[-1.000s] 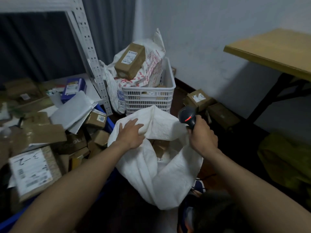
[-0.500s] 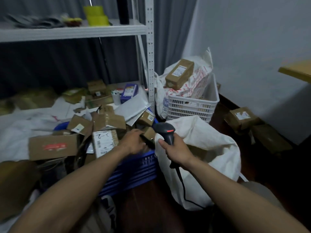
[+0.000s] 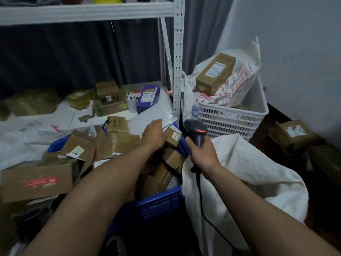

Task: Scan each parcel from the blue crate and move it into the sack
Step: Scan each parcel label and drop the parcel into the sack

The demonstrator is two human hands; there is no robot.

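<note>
The blue crate (image 3: 160,202) sits low at centre, heaped with several brown cardboard parcels. My left hand (image 3: 154,134) reaches over the heap and holds a small brown parcel with a yellow "220" label (image 3: 174,137) at the crate's far right corner. My right hand (image 3: 202,154) grips a black barcode scanner (image 3: 196,131), its red light lit, just right of that parcel. Its cable hangs down over the white sack (image 3: 249,172), which stands open beside the crate on the right.
A white plastic basket (image 3: 230,117) behind the sack holds bags and a long brown box (image 3: 215,73). A white metal shelf post (image 3: 178,58) rises behind the crate. More boxes (image 3: 293,133) lie on the dark floor at right. A low shelf at left carries loose parcels.
My left hand left the sack's rim, moved to the crate and took hold of the small labelled parcel. The scanner hand swung left toward it. The view turned left.
</note>
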